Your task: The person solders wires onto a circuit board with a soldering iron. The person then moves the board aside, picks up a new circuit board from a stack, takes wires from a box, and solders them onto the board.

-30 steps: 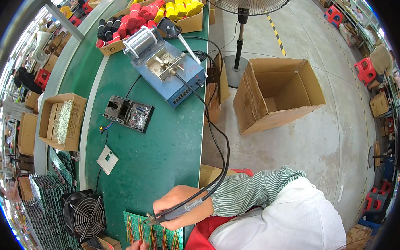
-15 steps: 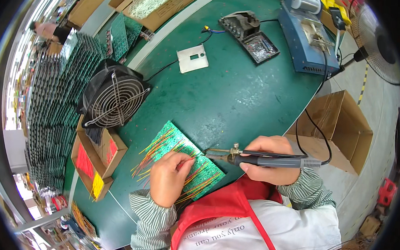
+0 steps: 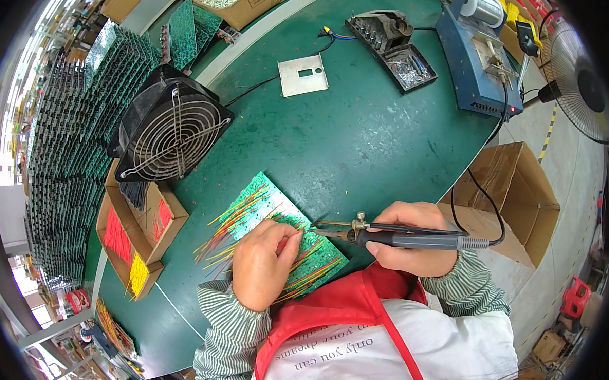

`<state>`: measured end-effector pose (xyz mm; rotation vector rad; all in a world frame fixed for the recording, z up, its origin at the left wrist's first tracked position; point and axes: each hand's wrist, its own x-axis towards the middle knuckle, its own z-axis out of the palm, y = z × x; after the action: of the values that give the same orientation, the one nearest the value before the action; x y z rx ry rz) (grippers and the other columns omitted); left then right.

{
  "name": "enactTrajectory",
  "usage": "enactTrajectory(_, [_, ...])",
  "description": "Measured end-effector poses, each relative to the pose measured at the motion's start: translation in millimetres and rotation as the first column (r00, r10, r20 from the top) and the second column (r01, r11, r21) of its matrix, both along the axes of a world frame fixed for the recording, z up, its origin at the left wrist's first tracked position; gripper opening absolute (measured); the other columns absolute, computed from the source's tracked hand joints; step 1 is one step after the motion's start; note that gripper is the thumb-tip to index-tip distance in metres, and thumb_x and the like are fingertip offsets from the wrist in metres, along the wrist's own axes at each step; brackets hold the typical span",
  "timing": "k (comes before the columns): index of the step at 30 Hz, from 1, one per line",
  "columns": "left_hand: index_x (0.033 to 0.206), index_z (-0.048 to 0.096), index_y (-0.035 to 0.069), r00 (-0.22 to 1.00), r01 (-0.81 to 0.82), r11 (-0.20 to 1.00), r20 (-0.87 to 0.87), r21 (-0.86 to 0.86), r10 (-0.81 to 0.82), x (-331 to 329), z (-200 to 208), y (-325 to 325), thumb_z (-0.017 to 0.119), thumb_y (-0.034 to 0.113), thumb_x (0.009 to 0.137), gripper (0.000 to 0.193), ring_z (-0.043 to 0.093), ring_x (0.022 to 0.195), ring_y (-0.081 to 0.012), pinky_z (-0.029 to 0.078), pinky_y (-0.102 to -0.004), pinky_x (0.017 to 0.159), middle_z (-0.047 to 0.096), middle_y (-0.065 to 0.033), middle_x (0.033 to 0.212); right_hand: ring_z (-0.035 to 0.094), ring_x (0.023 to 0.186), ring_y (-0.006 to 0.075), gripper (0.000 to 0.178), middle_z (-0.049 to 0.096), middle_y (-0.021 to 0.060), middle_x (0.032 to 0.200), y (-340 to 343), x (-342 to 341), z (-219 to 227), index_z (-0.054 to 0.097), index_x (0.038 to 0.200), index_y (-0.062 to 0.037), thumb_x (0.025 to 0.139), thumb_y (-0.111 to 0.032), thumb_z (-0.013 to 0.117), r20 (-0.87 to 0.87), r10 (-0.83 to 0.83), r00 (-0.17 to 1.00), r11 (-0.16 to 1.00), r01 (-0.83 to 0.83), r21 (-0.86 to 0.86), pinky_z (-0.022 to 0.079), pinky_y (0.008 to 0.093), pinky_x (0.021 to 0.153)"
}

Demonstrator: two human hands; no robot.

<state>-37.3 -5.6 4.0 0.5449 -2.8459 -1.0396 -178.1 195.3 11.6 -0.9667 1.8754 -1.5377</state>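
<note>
My right hand [image 3: 414,246] grips a soldering iron [image 3: 424,241] with a dark grey handle and a thin solder-feed tube fixed along it. Its tip points left, over the far right edge of a green circuit board [image 3: 258,185]; whether it touches is too small to tell. Rows of red and yellow wires [image 3: 239,211] stick out from the board. My left hand [image 3: 264,263] rests over the board's middle, thumb and forefinger pinched close to the iron's tip on what looks like a thin wire, mostly hidden by the fingers.
A black fan with a wire guard [image 3: 178,133] stands left, beside stacked circuit boards [image 3: 58,159]. Nearer is a cardboard tray [image 3: 155,255] of red, yellow and black wires. Farther back lie a white plate [image 3: 302,76], a black iron stand [image 3: 392,51] and a blue solder-feeding unit [image 3: 476,68].
The whole view has shifted slightly. Both hands keep nearly the same place over the board, the left still pinching and the right still holding the soldering iron.
</note>
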Motion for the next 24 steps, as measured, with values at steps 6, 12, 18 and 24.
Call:
enactTrajectory(6, [0.077, 0.062, -0.001, 1.0, 0.01, 1.0, 0.006, -0.017, -0.01, -2, 1, 0, 0.069, 0.006, 0.077, 0.01, 0.056, 0.06, -0.0247, 0.044, -0.033, 0.055, 0.059, -0.0114, 0.071, 0.06, 0.051, 0.0145, 0.016, 0.061, 0.0059, 0.062, -1, 0, 0, 0.061, 0.08, -0.002, 0.07, -0.01, 0.072, -0.018, -0.007, 1.0, 1.0, 0.007, -0.004, 0.045, 0.0265, 0.049])
enactTrajectory(12, [0.078, 0.063, -0.001, 1.0, 0.006, 0.999, 0.008, -0.044, -0.006, 1, 3, 1, 0.068, 0.005, 0.077, 0.008, 0.058, 0.062, -0.0244, 0.045, -0.0333, 0.056, 0.06, -0.0113, 0.073, 0.059, 0.051, 0.0147, 0.018, 0.061, 0.0056, 0.063, 5, 0, 3, 0.061, 0.079, -0.0014, 0.07, -0.01, 0.073, -0.034, -0.035, 0.999, 0.999, 0.035, -0.004, 0.045, 0.0259, 0.049])
enactTrajectory(18, [0.083, 0.067, 0.0, 0.998, -0.043, 0.99, -0.055, -0.134, 0.036, 27, 27, -2, 0.069, 0.003, 0.076, 0.007, 0.061, 0.064, -0.0222, 0.048, -0.0305, 0.058, 0.063, -0.0108, 0.077, 0.059, 0.053, 0.0151, 0.017, 0.061, 0.0066, 0.066, 12, 6, 3, 0.062, 0.079, -0.0019, 0.069, -0.01, 0.073, -0.09, -0.007, 0.996, 1.0, 0.005, -0.021, 0.045, 0.0262, 0.049])
enactTrajectory(24, [0.083, 0.066, 0.0, 0.995, -0.071, 0.997, 0.077, 0.039, 0.068, 75, 25, 9, 0.07, 0.003, 0.077, 0.008, 0.059, 0.059, -0.0193, 0.046, -0.029, 0.053, 0.06, -0.01, 0.07, 0.06, 0.052, 0.0168, 0.016, 0.061, 0.0061, 0.063, 6, 29, 5, 0.063, 0.078, -0.003, 0.069, -0.011, 0.074, -0.016, 0.115, 0.993, 0.993, -0.115, -0.03, 0.045, 0.028, 0.049])
